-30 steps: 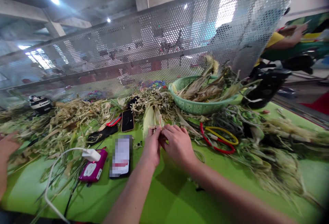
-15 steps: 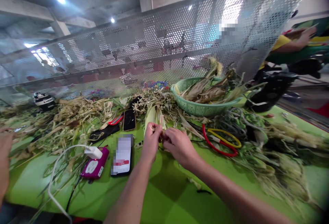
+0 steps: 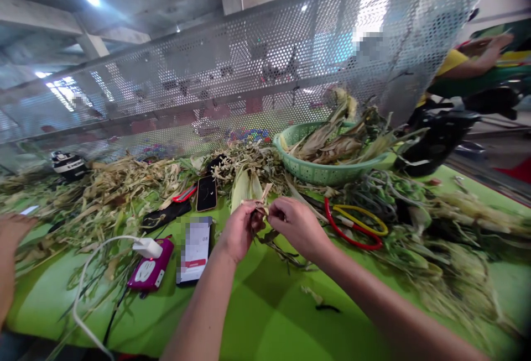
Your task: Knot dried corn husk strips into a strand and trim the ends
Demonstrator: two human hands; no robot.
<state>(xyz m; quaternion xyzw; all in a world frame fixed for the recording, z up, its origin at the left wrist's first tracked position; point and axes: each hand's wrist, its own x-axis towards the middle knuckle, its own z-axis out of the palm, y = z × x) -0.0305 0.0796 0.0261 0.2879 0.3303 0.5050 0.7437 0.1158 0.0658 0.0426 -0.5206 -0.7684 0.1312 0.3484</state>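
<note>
My left hand point(image 3: 241, 231) is closed around a small twist of dry corn husk point(image 3: 266, 191), with pale ends sticking up above the fingers. Close beside it, my right hand point(image 3: 294, 223) pinches the same piece between thumb and fingers. Darker, limp strands point(image 3: 288, 253) trail below the hands over the green tabletop point(image 3: 265, 317). Just behind my left hand lies a broad, pale green corn husk point(image 3: 246, 184). The fingers hide most of the held piece.
Left are a lit phone point(image 3: 194, 250), a dark phone point(image 3: 206, 193), a purple power bank point(image 3: 151, 266) with a white plug, and a co-worker's hand point(image 3: 12, 239). Right are red-and-yellow-handled pliers or cutters point(image 3: 357, 227) and a green basket point(image 3: 327, 173) of husks. Perforated metal screen point(image 3: 186, 84) behind.
My hands have drawn slightly apart, and the right has turned. Dark strands now hang below them. The co-worker's hand at the left reaches further in.
</note>
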